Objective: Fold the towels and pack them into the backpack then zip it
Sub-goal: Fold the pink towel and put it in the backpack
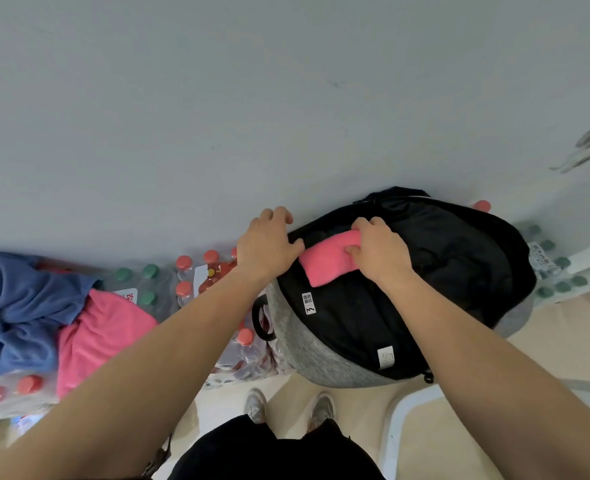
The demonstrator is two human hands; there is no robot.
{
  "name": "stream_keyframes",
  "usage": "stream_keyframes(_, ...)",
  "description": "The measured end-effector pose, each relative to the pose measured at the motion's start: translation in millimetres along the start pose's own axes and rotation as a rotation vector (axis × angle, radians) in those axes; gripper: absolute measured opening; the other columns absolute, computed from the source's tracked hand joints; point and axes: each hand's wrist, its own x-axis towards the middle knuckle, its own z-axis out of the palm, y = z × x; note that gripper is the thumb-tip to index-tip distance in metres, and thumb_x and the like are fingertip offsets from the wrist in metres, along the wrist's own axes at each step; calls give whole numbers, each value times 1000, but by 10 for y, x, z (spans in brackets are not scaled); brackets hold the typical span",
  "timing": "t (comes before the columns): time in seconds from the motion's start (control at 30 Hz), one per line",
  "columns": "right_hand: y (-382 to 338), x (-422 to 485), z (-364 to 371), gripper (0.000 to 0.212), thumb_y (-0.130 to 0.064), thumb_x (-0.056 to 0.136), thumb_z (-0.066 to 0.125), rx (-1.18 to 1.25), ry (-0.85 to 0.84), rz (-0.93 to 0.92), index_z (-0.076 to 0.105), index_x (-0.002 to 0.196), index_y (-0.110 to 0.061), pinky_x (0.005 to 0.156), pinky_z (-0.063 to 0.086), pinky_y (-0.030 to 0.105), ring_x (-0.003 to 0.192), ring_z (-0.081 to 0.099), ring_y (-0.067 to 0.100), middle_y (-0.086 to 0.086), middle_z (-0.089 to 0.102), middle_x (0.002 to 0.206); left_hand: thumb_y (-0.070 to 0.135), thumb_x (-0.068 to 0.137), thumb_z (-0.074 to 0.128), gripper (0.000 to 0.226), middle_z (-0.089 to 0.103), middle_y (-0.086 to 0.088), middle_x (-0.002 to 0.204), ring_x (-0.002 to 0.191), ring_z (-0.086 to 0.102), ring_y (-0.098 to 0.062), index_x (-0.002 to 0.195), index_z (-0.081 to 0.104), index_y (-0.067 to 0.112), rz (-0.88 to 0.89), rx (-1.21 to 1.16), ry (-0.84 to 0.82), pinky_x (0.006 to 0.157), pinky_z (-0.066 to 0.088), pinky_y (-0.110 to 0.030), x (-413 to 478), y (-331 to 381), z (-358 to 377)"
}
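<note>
1. The folded pink cloth towel [323,268] lies half inside the mouth of the black-and-grey fabric backpack [338,344], with its near end sticking out. If you push it in crooked, the fold could spring open or catch on the rim.
2. Your right hand [380,252] grips the towel. The fingers [366,224] curl over its far edge and the thumb presses its near face.
3. Your left hand [267,242] curls over the backpack's left rim, just beside the towel's end. If you loosen that hold, the mouth may sag shut.
4. The crumpled blue towel [16,306] and crumpled pink towel [96,336] lie well apart on your left, unfolded, on shrink-wrapped packs of water bottles [155,289].
</note>
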Motion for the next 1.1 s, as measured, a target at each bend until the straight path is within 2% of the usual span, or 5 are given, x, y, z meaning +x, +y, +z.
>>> stream_keyframes(0.27,-243,104,208,42,-29,86,69,-61,198,156,48,119,-13,55,42,35,91,58,31,12,51,115,18,86,56,38,55,-5,118,102,54,-28,124,53,20,147,57,-10,71,43,-35,113,107,129)
stream_keyframes(0.4,-163,17,303,21,-16,82,64,-244,366,-157,59,103,-13,64,41,39,88,54,31,9,55,102,4,85,47,24,55,-6,105,87,55,-30,106,50,15,154,29,-37,66,43,-38,147,154,152)
stream_keyframes(0.67,-282,-126,551,61,-53,93,49,-242,105,-67,51,139,-13,83,53,47,115,51,41,21,51,135,2,81,44,35,68,2,87,78,62,-24,80,60,34,63,-96,-156,71,52,-35,433,54,24)
stream_keyframes(0.97,-385,-70,609,66,-52,101,35,-95,-56,45,19,156,-20,105,41,48,148,17,38,17,17,162,27,89,53,25,67,3,102,93,63,-23,110,65,32,107,-1,-205,75,51,-33,378,-23,54)
stream_keyframes(1.1,-246,-78,420,52,-43,100,42,-89,52,-67,44,146,-18,102,46,48,142,30,34,16,36,154,42,91,54,22,59,6,112,104,58,-21,109,67,38,208,135,-200,80,52,-38,345,-27,94)
